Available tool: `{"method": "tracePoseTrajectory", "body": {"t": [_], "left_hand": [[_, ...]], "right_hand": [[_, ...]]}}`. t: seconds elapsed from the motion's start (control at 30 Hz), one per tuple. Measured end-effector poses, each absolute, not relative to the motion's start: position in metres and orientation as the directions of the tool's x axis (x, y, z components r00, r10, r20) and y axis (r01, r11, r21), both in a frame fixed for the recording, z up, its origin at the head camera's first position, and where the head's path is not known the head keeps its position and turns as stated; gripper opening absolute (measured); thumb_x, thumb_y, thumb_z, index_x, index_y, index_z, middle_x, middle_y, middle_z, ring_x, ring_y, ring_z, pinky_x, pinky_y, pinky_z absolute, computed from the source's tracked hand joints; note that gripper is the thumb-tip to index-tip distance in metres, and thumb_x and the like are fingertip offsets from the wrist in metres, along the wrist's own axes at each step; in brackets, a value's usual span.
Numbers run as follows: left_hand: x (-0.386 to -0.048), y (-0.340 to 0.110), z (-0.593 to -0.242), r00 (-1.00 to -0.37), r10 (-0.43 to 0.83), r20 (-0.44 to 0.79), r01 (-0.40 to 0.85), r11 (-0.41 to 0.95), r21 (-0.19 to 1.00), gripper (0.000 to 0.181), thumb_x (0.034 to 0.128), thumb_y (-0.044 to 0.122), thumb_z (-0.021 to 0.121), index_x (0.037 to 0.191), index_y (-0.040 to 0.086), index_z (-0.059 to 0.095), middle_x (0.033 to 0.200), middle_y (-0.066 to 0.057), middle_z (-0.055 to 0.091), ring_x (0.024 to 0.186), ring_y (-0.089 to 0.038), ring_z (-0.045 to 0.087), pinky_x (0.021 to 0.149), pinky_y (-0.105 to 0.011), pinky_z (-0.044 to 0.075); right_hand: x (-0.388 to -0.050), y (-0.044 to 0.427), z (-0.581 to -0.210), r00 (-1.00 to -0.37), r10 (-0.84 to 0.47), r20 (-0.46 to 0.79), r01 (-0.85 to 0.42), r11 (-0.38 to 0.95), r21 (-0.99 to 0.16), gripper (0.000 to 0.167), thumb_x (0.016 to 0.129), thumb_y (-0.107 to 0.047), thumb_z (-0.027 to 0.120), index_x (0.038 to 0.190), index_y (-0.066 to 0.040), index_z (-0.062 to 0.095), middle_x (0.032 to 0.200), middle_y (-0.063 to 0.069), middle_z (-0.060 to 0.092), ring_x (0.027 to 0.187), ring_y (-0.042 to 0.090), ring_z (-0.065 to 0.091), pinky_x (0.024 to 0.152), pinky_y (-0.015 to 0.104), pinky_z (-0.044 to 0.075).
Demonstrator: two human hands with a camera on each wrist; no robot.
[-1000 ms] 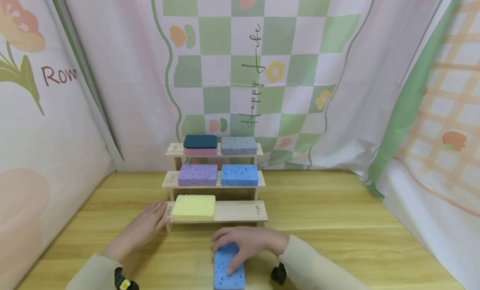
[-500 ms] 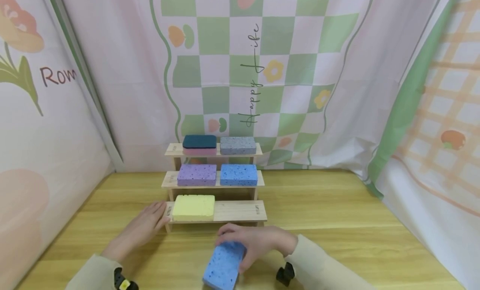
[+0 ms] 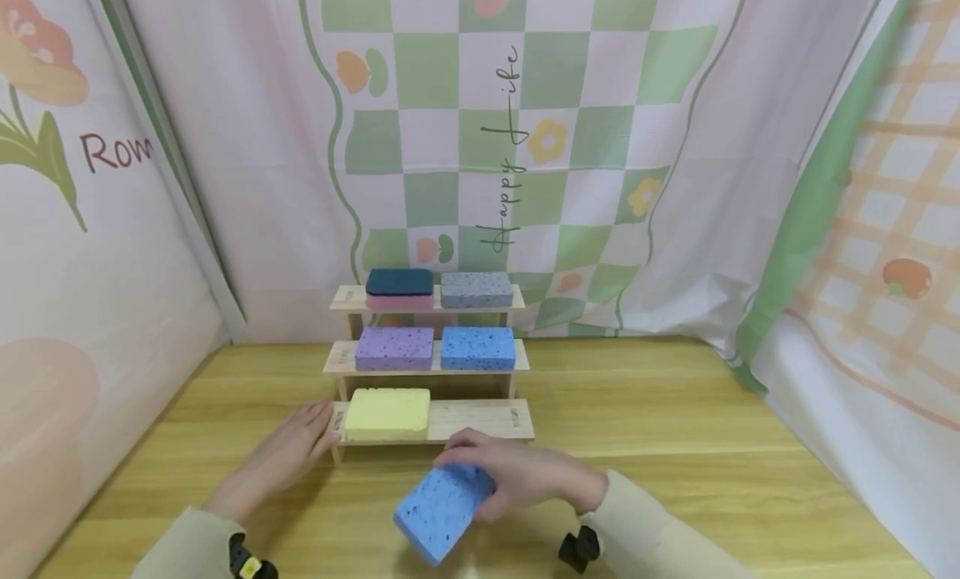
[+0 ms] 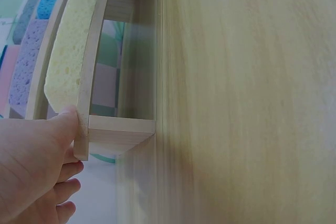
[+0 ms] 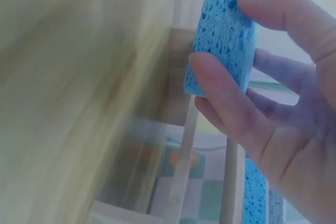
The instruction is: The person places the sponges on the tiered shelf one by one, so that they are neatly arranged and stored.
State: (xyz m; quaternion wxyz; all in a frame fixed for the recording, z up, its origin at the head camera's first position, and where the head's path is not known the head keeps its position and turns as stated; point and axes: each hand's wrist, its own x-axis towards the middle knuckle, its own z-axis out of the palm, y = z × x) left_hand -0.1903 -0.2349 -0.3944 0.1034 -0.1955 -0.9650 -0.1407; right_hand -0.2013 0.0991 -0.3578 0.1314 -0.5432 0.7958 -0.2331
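My right hand [image 3: 521, 477] grips a speckled blue sponge [image 3: 442, 512] by one end. The sponge hangs tilted over the table, in front of the lowest step of a three-step wooden display rack [image 3: 480, 419]. In the right wrist view the thumb and fingers pinch the blue sponge [image 5: 226, 30] across its faces. My left hand [image 3: 288, 450] holds the left end of the lowest step, its thumb [image 4: 64, 121] at the board's edge in the left wrist view. Beside it on that step lies a pale yellow sponge [image 3: 387, 414]; the step's right half is bare.
The middle step carries a purple sponge [image 3: 394, 349] and another blue sponge [image 3: 477, 348]. On the top step sit a pink sponge with a dark teal top [image 3: 400, 287] and a grey sponge [image 3: 476, 290]. A patterned curtain [image 3: 592, 187] hangs behind the wooden table [image 3: 675, 446].
My right hand has lifted the blue sponge off the table, turning it and bringing it nearer the lowest step. The left hand stays at the rack's left end.
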Motion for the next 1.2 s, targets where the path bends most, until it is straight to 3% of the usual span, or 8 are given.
{"method": "tracePoseTrajectory", "body": {"t": [0.23,0.67,1.2], "left_hand": [[-0.191,-0.236,-0.395,-0.900,0.351,0.258,0.409,0.885,0.224,0.051,0.0969,0.022,0.049,0.128,-0.018,0.040,0.133,-0.033,0.038,0.123,-0.047,0.033,0.103,-0.054,0.024],[-0.191,-0.235,-0.394,-0.905,0.348,0.244,0.403,0.886,0.232,0.052,0.0973,0.024,0.048,0.128,-0.018,0.040,0.133,-0.033,0.038,0.123,-0.047,0.033,0.103,-0.055,0.025],[-0.190,-0.235,-0.394,-0.910,0.340,0.239,0.394,0.886,0.243,0.052,0.0973,0.024,0.048,0.129,-0.017,0.039,0.133,-0.033,0.037,0.124,-0.047,0.032,0.103,-0.054,0.024]], "right_hand": [[-0.206,0.106,-0.350,-0.478,-0.876,0.059,-0.787,0.398,-0.471,0.066,0.075,-0.013,0.074,0.135,-0.008,0.046,0.129,0.008,0.041,0.107,0.013,0.046,0.088,0.023,0.043],[-0.217,0.117,-0.335,-0.597,-0.797,0.090,-0.746,0.511,-0.428,0.068,0.075,-0.015,0.074,0.135,-0.005,0.045,0.130,0.014,0.042,0.107,0.023,0.049,0.087,0.031,0.046],[-0.232,0.125,-0.336,-0.678,-0.729,0.095,-0.698,0.597,-0.396,0.062,0.076,-0.027,0.074,0.129,-0.004,0.051,0.121,0.009,0.051,0.104,0.021,0.053,0.089,0.036,0.046]]}}
